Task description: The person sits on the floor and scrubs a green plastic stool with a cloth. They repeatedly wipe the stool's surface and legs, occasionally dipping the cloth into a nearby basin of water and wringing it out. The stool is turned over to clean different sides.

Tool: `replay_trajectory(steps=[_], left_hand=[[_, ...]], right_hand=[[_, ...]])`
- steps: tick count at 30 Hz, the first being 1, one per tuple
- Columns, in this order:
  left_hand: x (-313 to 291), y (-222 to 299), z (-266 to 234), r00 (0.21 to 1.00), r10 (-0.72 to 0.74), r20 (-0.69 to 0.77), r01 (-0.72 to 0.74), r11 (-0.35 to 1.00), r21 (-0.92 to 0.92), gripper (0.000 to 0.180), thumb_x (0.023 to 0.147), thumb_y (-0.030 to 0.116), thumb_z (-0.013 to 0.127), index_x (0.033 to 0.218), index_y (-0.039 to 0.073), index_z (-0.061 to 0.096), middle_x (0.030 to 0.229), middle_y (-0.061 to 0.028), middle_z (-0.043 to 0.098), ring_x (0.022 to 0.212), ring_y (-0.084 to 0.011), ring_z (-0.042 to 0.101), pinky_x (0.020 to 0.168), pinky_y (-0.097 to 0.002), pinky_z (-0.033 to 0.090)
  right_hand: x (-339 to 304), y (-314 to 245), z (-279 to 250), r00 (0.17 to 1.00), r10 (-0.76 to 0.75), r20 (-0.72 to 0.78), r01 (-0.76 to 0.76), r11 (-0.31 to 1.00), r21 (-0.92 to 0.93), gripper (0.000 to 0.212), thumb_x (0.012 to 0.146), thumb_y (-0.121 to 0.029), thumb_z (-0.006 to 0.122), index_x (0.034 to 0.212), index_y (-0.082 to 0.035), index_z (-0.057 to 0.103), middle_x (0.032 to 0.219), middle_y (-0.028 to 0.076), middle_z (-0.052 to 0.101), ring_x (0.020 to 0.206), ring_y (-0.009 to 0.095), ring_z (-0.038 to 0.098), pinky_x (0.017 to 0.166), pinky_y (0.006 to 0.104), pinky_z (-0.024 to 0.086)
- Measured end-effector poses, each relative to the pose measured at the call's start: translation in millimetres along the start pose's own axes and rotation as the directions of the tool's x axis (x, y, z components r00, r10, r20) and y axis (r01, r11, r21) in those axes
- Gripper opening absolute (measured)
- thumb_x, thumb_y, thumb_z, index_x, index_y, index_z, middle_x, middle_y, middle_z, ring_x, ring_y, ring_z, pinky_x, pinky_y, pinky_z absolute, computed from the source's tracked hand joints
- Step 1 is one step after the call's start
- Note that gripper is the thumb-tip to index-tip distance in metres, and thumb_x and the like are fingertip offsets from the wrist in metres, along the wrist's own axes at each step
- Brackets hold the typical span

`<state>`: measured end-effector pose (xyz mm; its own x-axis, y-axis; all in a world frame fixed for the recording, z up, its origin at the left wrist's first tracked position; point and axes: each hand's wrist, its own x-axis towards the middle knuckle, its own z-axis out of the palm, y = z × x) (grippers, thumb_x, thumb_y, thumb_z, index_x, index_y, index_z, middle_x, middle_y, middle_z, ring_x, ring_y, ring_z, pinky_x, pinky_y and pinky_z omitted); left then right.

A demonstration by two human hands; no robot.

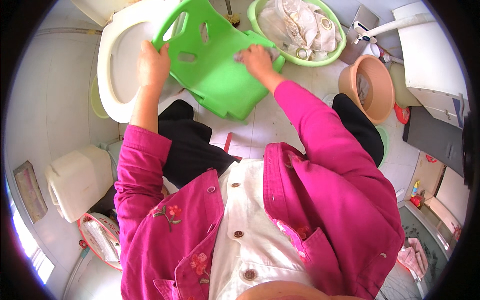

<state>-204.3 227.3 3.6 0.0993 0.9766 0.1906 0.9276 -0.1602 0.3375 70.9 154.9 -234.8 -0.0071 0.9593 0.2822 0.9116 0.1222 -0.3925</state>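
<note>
A bright green plastic chair (212,75) with cut-out slots in its back is held tilted in front of me. My left hand (153,65) is closed round the left edge of its backrest. With my right hand (258,61) I press a greyish cloth (238,56) against the chair's green surface, toward its right side. The cloth is bunched under my fingers, so most of it is hidden. Both arms reach forward in magenta sleeves, and the chair's lower part hangs above the tiled floor (270,122).
A white toilet (106,65) stands close on the left, beside the chair. At the far right is a light green basin (255,15) of pale fabric. An orange basin (385,95) sits by my right knee. A red stick (228,142) lies on the floor.
</note>
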Motion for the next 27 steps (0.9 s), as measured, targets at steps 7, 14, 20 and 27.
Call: replay_trajectory(steps=[7, 14, 20, 27], left_hand=[[3.1, 6.7, -2.4, 1.0, -0.013, 0.014, 0.013, 0.999, -0.045, 0.041, 0.093, 0.037, 0.065, 0.097, -0.001, 0.051, 0.091, -0.0278, 0.065, 0.086, -0.0486, 0.062, 0.074, -0.0536, 0.048], [-1.3, -4.6, -1.7, 1.0, -0.006, -0.017, 0.006, 1.0, -0.011, 0.041, 0.092, 0.038, 0.066, 0.096, 0.0, 0.051, 0.087, -0.027, 0.064, 0.083, -0.0483, 0.062, 0.073, -0.0538, 0.048], [-0.9, -1.8, 2.7, 0.999, -0.002, -0.036, 0.002, 1.0, -0.021, 0.038, 0.091, 0.034, 0.067, 0.095, 0.0, 0.05, 0.083, -0.0275, 0.064, 0.08, -0.0491, 0.062, 0.071, -0.054, 0.048], [-4.7, -1.0, -1.7, 0.998, 0.024, -0.065, -0.027, 0.999, -0.043, 0.039, 0.091, 0.033, 0.067, 0.097, 0.0, 0.048, 0.085, -0.0276, 0.064, 0.081, -0.0491, 0.063, 0.069, -0.0547, 0.048]], right_hand=[[12.3, -79.6, 30.9, 0.994, -0.083, -0.07, 0.093, 0.985, 0.146, 0.01, 0.08, -0.021, 0.067, 0.086, -0.014, 0.072, 0.085, 0.013, 0.061, 0.084, 0.033, 0.058, 0.075, 0.0462, 0.048], [-81.9, -79.4, -42.1, 0.969, -0.245, 0.021, 0.227, 0.925, 0.304, 0.007, 0.079, -0.021, 0.068, 0.08, -0.014, 0.069, 0.09, 0.011, 0.059, 0.091, 0.033, 0.057, 0.081, 0.0459, 0.048], [17.8, 7.5, -38.6, 0.954, 0.03, -0.297, -0.073, 0.988, -0.135, 0.008, 0.083, -0.017, 0.062, 0.09, -0.013, 0.064, 0.093, 0.009, 0.058, 0.092, 0.03, 0.056, 0.077, 0.044, 0.048], [60.6, -5.7, -18.8, 0.956, 0.174, -0.238, -0.208, 0.97, -0.126, 0.011, 0.084, -0.014, 0.059, 0.095, -0.012, 0.064, 0.096, 0.011, 0.057, 0.096, 0.033, 0.054, 0.077, 0.0461, 0.047]])
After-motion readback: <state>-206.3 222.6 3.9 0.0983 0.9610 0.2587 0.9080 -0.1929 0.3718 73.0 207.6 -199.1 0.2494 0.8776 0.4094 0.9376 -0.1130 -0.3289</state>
